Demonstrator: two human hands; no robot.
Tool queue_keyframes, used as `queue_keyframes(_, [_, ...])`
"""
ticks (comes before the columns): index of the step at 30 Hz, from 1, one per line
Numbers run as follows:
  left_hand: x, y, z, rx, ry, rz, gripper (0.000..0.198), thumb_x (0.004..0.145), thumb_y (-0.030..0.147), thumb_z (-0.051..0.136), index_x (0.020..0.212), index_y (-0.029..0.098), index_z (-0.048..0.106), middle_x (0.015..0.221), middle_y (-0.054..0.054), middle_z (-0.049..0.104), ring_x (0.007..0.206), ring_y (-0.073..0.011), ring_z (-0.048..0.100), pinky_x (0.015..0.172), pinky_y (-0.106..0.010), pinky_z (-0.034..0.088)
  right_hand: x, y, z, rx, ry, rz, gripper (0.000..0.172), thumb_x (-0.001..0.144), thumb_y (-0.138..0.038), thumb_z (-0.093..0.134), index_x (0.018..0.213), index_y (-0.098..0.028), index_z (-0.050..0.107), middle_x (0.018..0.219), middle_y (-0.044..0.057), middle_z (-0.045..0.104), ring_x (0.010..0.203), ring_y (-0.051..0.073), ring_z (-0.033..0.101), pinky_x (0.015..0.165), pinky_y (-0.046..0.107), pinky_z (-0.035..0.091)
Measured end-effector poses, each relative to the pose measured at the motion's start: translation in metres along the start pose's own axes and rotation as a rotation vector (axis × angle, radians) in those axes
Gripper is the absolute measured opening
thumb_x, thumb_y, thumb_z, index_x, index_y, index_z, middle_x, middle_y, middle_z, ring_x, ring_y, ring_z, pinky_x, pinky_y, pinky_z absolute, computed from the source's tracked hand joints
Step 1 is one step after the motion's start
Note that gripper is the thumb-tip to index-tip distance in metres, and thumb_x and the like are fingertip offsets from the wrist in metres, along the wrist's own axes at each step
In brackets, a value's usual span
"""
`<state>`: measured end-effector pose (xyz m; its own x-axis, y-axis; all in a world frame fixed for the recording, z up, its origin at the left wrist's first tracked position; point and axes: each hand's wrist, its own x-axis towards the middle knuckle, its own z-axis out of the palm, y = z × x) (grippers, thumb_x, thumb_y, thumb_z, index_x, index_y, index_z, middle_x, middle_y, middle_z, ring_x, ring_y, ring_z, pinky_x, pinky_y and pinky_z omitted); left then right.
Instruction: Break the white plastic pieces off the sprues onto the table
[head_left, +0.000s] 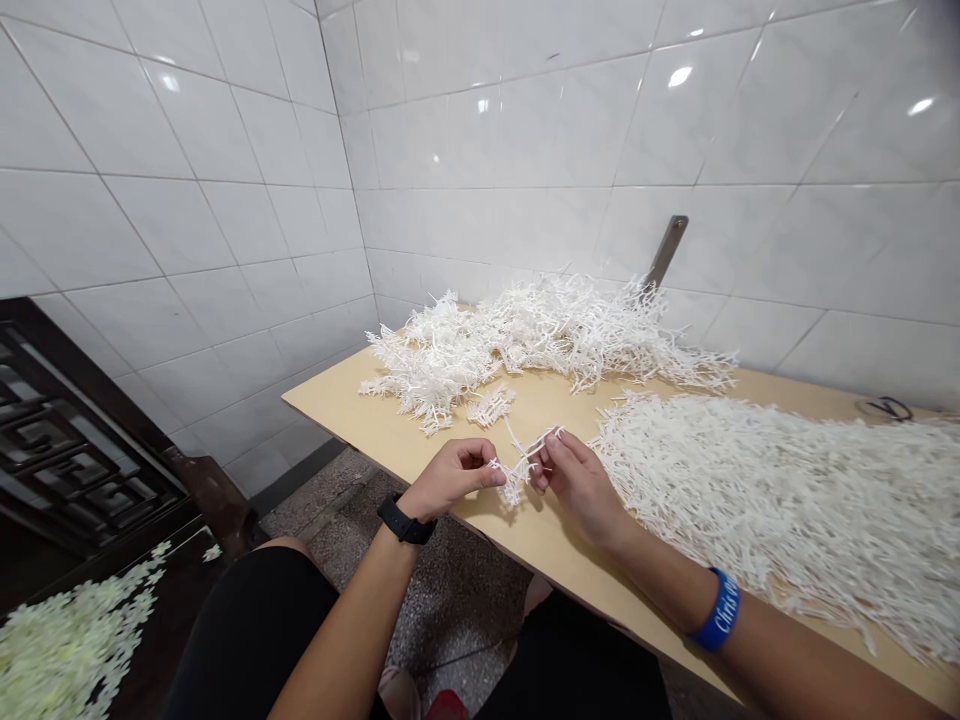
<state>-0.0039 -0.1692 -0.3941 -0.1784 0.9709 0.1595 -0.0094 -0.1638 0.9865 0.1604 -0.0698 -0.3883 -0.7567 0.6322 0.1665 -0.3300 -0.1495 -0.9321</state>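
My left hand [452, 476] and my right hand [574, 485] meet over the near edge of a pale wooden table [540, 530]. Both pinch a small white plastic sprue piece [519, 462], a thin branching strip with tiny parts on it. The left fingers are curled on its left end, the right fingertips hold its right end. A black watch sits on my left wrist and a blue band on my right wrist.
A big heap of white plastic sprues [780, 500] lies right of my hands; another heap [525, 340] lies at the back. A small clump [489, 405] sits between. Pale flower-shaped parts [67, 640] fill the lower left. Tiled walls enclose the corner; scissors [885, 408] lie far right.
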Motion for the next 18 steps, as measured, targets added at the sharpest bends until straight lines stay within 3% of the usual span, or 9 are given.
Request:
queue_keyframes(3, [0.0003, -0.0012, 0.0001, -0.025, 0.011, 0.019, 0.037, 0.065, 0.04, 0.08, 0.068, 0.012, 0.057, 0.062, 0.003, 0.051, 0.058, -0.0075, 0.042, 0.056, -0.021, 0.03, -0.0001, -0.0019, 0.0021, 0.076, -0.093, 0.1, 0.034, 0.081, -0.053, 0.065, 0.088, -0.02, 0.058, 0.076, 0.0, 0.057, 0.06, 0.011, 0.052, 0.055, 0.025, 0.043])
queue_keyframes(7, [0.0014, -0.0033, 0.0015, -0.058, 0.008, 0.061, 0.037, 0.064, 0.041, 0.081, 0.073, 0.013, 0.058, 0.072, 0.0, 0.059, 0.066, -0.0115, 0.052, 0.064, -0.024, 0.039, 0.0, -0.0006, 0.0046, 0.078, -0.26, 0.27, 0.056, 0.07, -0.06, 0.072, 0.106, -0.022, 0.054, 0.076, -0.001, 0.057, 0.055, 0.009, 0.05, 0.049, 0.023, 0.042])
queue_keyframes(12, [0.0005, -0.0051, 0.0053, 0.055, 0.006, 0.059, 0.033, 0.066, 0.037, 0.08, 0.073, 0.013, 0.059, 0.067, 0.001, 0.056, 0.063, -0.0103, 0.049, 0.061, -0.023, 0.038, 0.0019, 0.0033, 0.0065, -0.218, -0.292, 0.212, 0.046, 0.074, -0.059, 0.069, 0.07, -0.016, 0.054, 0.056, -0.004, 0.046, 0.049, 0.007, 0.038, 0.046, 0.022, 0.029])
queue_keyframes(18, [-0.0016, -0.004, 0.0096, 0.125, -0.056, 0.022, 0.034, 0.063, 0.038, 0.081, 0.068, 0.012, 0.059, 0.065, 0.0, 0.057, 0.064, -0.012, 0.051, 0.063, -0.024, 0.04, 0.002, 0.005, 0.0066, -0.215, -0.354, 0.186, 0.052, 0.082, -0.064, 0.056, 0.063, -0.016, 0.055, 0.055, -0.002, 0.044, 0.049, 0.009, 0.034, 0.048, 0.026, 0.025])
